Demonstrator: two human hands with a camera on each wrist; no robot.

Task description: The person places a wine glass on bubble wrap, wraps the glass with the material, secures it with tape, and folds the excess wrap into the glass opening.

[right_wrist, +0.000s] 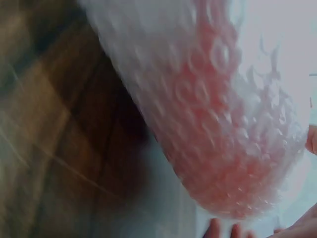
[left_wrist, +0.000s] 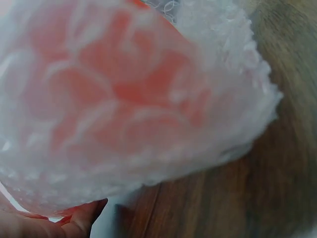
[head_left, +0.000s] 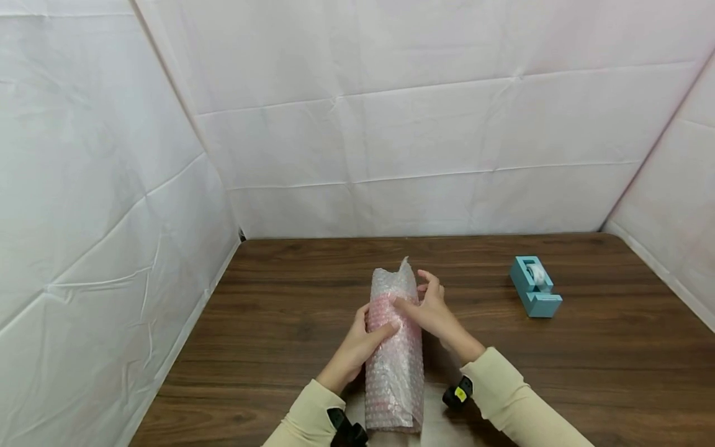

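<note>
A long bundle rolled in bubble wrap (head_left: 394, 366) stands out in the middle of the head view, pinkish-red showing through the clear bubbles. What is inside cannot be made out. My left hand (head_left: 357, 344) grips its left side, thumb across the top and fingers round the edge. On the other side is my right hand (head_left: 432, 310), its thumb touching the wrap and its other fingers spread loosely off the right edge. Loose wrap sticks up at the far end. Both wrist views are filled by the bubble wrap (left_wrist: 129, 99), close and blurred, with red beneath.
A light blue tape dispenser (head_left: 536, 288) with a roll of tape sits to the right on the dark wooden table (head_left: 279, 323). Under the near end of the bundle lies a pale sheet (head_left: 441, 422). White cloth walls (head_left: 357, 143) enclose the table's back and sides.
</note>
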